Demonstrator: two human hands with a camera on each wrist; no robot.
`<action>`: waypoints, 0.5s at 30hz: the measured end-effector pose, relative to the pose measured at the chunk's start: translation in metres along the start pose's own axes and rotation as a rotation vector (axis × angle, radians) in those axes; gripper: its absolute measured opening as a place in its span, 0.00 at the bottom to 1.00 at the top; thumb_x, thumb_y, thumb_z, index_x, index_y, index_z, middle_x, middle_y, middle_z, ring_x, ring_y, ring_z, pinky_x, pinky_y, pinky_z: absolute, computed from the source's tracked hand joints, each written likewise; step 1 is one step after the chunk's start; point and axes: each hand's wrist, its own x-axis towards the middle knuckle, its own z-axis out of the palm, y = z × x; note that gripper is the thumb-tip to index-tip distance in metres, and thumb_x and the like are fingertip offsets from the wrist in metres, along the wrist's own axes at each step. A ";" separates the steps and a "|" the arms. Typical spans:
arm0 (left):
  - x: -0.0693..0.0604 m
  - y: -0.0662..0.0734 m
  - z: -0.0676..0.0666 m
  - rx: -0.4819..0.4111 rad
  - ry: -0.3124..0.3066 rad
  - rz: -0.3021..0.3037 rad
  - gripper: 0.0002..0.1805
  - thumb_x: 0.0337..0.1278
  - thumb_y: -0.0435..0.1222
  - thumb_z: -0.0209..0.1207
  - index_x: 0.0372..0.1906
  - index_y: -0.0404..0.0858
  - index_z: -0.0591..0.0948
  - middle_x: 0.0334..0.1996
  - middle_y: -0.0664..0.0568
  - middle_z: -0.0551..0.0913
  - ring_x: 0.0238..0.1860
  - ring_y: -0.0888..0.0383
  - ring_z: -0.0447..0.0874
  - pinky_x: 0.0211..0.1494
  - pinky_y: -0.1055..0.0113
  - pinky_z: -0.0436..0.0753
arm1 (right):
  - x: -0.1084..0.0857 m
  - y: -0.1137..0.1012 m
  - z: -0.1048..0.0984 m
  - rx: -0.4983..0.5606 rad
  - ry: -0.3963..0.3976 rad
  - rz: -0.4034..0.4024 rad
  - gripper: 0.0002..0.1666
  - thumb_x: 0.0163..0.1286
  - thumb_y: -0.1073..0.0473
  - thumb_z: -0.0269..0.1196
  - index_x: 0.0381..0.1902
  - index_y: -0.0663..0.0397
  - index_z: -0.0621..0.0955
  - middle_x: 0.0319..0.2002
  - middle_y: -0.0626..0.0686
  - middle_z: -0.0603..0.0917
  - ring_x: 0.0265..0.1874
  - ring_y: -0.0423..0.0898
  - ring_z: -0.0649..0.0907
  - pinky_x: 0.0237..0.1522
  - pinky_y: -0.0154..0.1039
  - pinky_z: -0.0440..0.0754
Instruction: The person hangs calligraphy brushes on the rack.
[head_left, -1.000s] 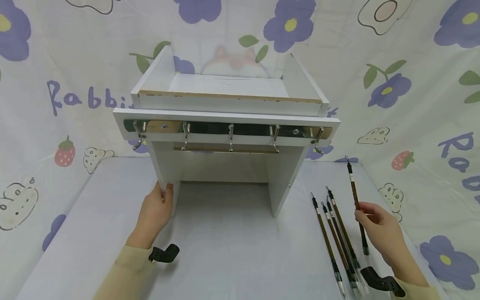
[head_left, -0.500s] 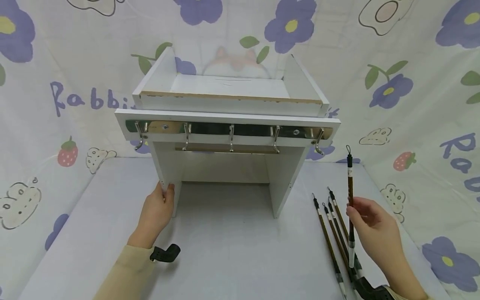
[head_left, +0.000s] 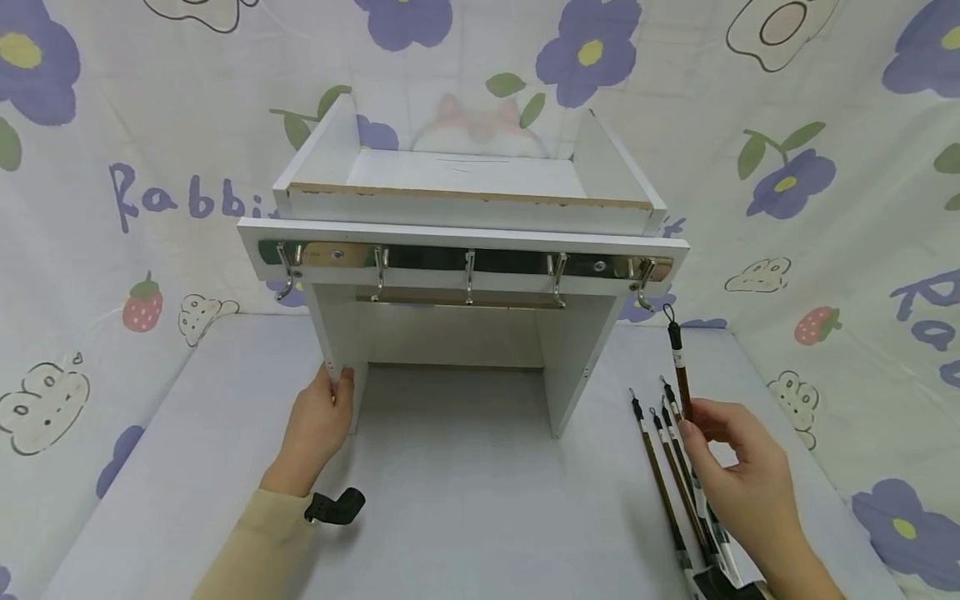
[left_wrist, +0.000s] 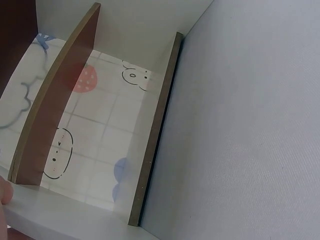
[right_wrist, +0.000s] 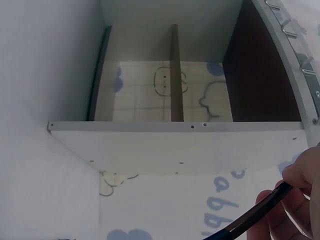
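Note:
A white wooden rack (head_left: 465,232) stands on the table, with a metal strip of several hooks (head_left: 470,275) along its front. My left hand (head_left: 311,429) grips the rack's left side panel near its lower front edge. Pinched between thumb and fingers of my right hand (head_left: 742,475) is a brown brush (head_left: 681,375), its looped cord end up, close below and right of the rightmost hook. In the right wrist view the brush shaft (right_wrist: 255,212) slants beneath the fingers. No brush hangs on the hooks.
Several more brushes (head_left: 663,492) lie side by side on the white table (head_left: 450,517), right of the rack and partly behind my right hand. A patterned cloth (head_left: 750,167) with flowers and rabbits hangs behind and at the sides.
My right hand has moved left with the brush, and the brush's looped end is now near the rightmost hook. My left hand keeps its grip on the side panel.

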 end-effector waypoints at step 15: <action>0.000 0.000 0.000 -0.001 -0.009 -0.001 0.29 0.76 0.49 0.37 0.63 0.30 0.67 0.52 0.28 0.77 0.49 0.36 0.80 0.44 0.43 0.79 | 0.003 -0.006 0.005 0.006 0.010 -0.057 0.23 0.55 0.78 0.67 0.49 0.62 0.81 0.39 0.49 0.82 0.37 0.32 0.78 0.44 0.19 0.72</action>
